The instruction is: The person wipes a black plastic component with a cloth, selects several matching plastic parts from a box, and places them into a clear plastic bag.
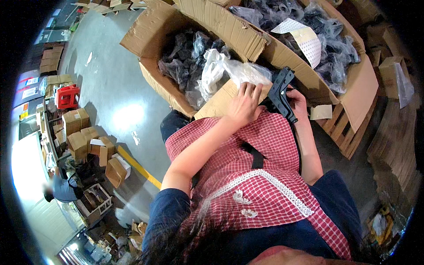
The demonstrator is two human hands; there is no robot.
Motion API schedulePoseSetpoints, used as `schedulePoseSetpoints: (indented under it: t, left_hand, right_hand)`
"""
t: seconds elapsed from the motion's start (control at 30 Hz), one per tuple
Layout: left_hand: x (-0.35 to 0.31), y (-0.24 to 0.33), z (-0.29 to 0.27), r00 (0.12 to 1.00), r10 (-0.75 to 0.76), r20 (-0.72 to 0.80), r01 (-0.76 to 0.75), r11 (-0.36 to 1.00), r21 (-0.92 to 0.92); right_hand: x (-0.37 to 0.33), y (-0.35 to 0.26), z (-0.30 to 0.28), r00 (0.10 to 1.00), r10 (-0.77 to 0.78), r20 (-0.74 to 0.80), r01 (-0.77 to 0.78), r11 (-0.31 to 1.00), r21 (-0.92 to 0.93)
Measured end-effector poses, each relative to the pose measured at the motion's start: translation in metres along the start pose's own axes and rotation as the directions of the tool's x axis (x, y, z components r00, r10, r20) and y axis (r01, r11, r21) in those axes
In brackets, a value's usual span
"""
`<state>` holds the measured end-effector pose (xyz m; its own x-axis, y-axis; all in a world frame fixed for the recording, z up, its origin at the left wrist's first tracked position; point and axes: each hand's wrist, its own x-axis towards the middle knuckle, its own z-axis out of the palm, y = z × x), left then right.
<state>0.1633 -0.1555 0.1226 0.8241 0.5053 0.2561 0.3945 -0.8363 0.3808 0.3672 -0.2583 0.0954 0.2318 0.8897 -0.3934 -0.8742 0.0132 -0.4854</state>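
My right hand (299,104) is closed around a black plastic bracket (278,93), an angled part with a ribbed arm, held upright in front of my apron. My left hand (245,105) lies just left of it, fingers stretched out over a cardboard flap (217,100) and the near edge of a crumpled clear plastic bag (242,73). Its thumb comes close to the bracket's lower end; whether they touch is hard to tell. The flap belongs to an open cardboard box (157,81) holding several dark parts wrapped in clear plastic (180,55).
A second large open box (355,99) with bagged dark parts and a perforated white sheet (307,46) stands right, on a wooden pallet (344,132). Small cartons (78,119), a red plastic crate (67,96) and another person (65,189) are left. A yellow line (139,168) marks the floor.
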Motion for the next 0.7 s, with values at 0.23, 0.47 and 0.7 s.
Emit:
schedulePoseSetpoints:
  t: [0.23, 0.47, 0.7]
  left_hand:
    - [0.048, -0.036, 0.037, 0.965, -0.171, 0.197, 0.186, 0.981, -0.057]
    - [0.074, -0.074, 0.029, 0.929, -0.097, -0.358, 0.161, 0.975, 0.155]
    - [0.074, -0.146, 0.041, 0.898, -0.384, 0.214, 0.348, 0.919, 0.188]
  right_hand:
    - [0.004, -0.001, -0.021, 0.988, 0.013, 0.152, -0.041, 0.983, 0.182]
    - [0.01, 0.005, -0.029, 0.924, 0.042, 0.38, -0.227, 0.86, 0.457]
    - [0.007, 0.001, -0.012, 0.997, -0.019, 0.072, 0.011, 0.995, 0.103]
